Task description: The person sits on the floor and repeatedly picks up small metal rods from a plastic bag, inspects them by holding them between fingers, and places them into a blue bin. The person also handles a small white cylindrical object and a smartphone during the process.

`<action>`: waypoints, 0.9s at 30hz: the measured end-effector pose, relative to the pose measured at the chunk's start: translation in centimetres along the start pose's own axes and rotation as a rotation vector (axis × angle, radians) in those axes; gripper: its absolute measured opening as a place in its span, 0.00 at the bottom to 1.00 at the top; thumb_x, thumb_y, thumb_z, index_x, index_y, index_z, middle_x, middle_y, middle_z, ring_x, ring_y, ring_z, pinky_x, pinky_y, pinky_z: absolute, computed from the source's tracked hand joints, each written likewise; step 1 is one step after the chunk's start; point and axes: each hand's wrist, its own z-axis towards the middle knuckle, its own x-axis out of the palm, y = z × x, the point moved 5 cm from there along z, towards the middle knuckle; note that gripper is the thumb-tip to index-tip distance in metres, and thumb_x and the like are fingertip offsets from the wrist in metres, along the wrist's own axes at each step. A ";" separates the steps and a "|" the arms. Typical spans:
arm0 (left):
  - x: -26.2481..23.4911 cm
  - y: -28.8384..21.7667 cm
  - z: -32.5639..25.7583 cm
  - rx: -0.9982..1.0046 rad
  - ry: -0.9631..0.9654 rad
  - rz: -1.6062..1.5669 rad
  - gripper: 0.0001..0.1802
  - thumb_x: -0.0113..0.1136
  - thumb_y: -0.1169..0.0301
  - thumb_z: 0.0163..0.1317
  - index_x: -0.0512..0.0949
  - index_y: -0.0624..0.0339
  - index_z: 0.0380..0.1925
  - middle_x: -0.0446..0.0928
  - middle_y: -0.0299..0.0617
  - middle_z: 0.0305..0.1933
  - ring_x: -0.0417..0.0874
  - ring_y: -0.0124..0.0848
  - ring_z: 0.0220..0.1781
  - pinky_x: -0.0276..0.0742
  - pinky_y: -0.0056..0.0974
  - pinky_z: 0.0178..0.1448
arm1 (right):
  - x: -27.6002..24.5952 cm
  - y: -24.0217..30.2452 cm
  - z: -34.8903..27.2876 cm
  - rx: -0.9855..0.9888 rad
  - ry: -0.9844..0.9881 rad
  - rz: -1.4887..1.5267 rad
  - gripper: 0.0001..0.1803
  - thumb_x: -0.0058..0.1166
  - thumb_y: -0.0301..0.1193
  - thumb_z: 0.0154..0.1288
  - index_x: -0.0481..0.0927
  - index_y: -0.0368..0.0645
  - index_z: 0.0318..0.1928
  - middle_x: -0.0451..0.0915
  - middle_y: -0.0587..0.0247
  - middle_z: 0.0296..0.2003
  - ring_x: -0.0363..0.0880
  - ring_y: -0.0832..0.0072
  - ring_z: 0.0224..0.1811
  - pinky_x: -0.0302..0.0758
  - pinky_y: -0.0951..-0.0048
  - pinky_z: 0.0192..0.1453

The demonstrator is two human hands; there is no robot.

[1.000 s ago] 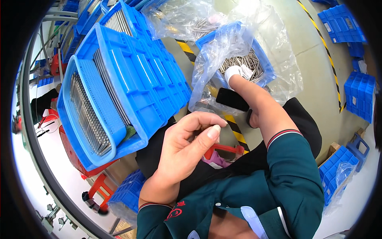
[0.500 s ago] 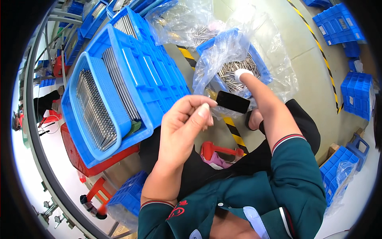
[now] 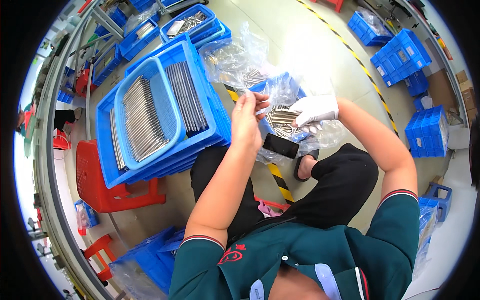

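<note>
My right hand (image 3: 320, 109), in a white glove with a bare fingertip showing, grips a bundle of short metal rods (image 3: 281, 116). Below it is a blue crate (image 3: 290, 82) lined with clear plastic, where more loose rods lie. My left hand (image 3: 247, 117) is bare and raised left of the bundle, its fingers curled in toward the thumb. Whether anything small sits between those fingertips I cannot make out. A black phone-like slab (image 3: 281, 146) rests at the crate's near side, in front of my knees.
At the left, stacked blue crates (image 3: 212, 112) bear a light-blue basket (image 3: 172, 135) with rows of metal rods. A red stool (image 3: 92, 172) stands beneath. Plastic bagging (image 3: 235, 55) with rods lies beyond. Yellow-black tape (image 3: 280, 182) marks the floor; more blue crates (image 3: 427, 131) stand right.
My right hand has come up from inside the crate with a bundle of rods. My left hand has moved forward, closer to the right. The whole view has shifted.
</note>
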 end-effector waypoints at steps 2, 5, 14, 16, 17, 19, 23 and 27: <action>0.9 1.6 0.2 -0.083 0.082 -0.182 0.15 0.45 0.55 0.70 0.73 0.52 0.35 0.79 0.41 0.40 0.78 0.33 0.45 0.71 0.42 0.49 | 1.3 2.9 -1.0 0.033 0.023 -0.124 0.10 0.54 0.35 0.57 0.77 0.40 0.31 0.76 0.67 0.18 0.74 0.81 0.15 0.69 0.79 0.17; 2.0 2.9 -0.2 -0.259 0.263 -0.431 0.15 0.43 0.56 0.71 0.73 0.53 0.34 0.79 0.42 0.39 0.80 0.36 0.38 0.77 0.43 0.32 | 2.7 6.3 -1.2 0.049 -0.024 -0.330 0.10 0.56 0.34 0.54 0.78 0.39 0.27 0.77 0.66 0.18 0.74 0.80 0.14 0.69 0.78 0.15; 1.7 0.7 -0.6 -0.223 0.335 -0.417 0.16 0.43 0.57 0.71 0.73 0.54 0.32 0.79 0.44 0.38 0.81 0.38 0.38 0.79 0.41 0.32 | 5.1 7.2 -1.8 -0.192 -0.467 -0.804 0.17 0.48 0.42 0.62 0.78 0.42 0.40 0.78 0.50 0.34 0.76 0.57 0.39 0.72 0.62 0.45; 1.4 0.0 -0.3 -0.192 0.312 -0.379 0.15 0.43 0.59 0.71 0.73 0.56 0.33 0.79 0.45 0.39 0.81 0.38 0.42 0.80 0.43 0.40 | 5.4 5.3 -1.0 -0.381 -0.583 -0.598 0.16 0.48 0.41 0.62 0.78 0.41 0.39 0.78 0.50 0.32 0.76 0.55 0.38 0.72 0.61 0.44; 1.3 -0.4 -0.3 -0.166 0.315 -0.377 0.15 0.43 0.59 0.71 0.73 0.56 0.33 0.79 0.45 0.39 0.80 0.38 0.42 0.79 0.43 0.43 | 5.7 4.9 -0.9 -0.478 -0.636 -0.483 0.16 0.49 0.41 0.62 0.77 0.40 0.39 0.78 0.50 0.32 0.76 0.54 0.38 0.72 0.61 0.44; 1.2 -0.9 -0.2 -0.121 0.321 -0.371 0.14 0.43 0.60 0.71 0.73 0.57 0.33 0.79 0.45 0.39 0.80 0.38 0.43 0.78 0.44 0.48 | 5.7 3.9 -0.6 -0.469 -0.643 -0.224 0.15 0.50 0.40 0.64 0.76 0.40 0.39 0.75 0.60 0.27 0.73 0.68 0.31 0.69 0.69 0.37; 0.5 -1.0 0.2 -0.080 0.230 -0.334 0.13 0.44 0.61 0.71 0.73 0.57 0.34 0.78 0.44 0.38 0.78 0.35 0.42 0.77 0.42 0.46 | 6.7 2.7 -0.1 -0.388 -0.557 0.351 0.11 0.52 0.37 0.65 0.75 0.42 0.38 0.69 0.75 0.23 0.63 0.88 0.23 0.60 0.83 0.25; -0.9 -0.6 0.3 -0.080 0.118 -0.217 0.12 0.48 0.61 0.69 0.73 0.58 0.34 0.75 0.38 0.31 0.76 0.31 0.32 0.75 0.39 0.42 | 6.1 2.9 -1.0 -0.439 -0.603 0.465 0.10 0.52 0.35 0.64 0.75 0.39 0.37 0.70 0.73 0.23 0.64 0.85 0.23 0.62 0.81 0.26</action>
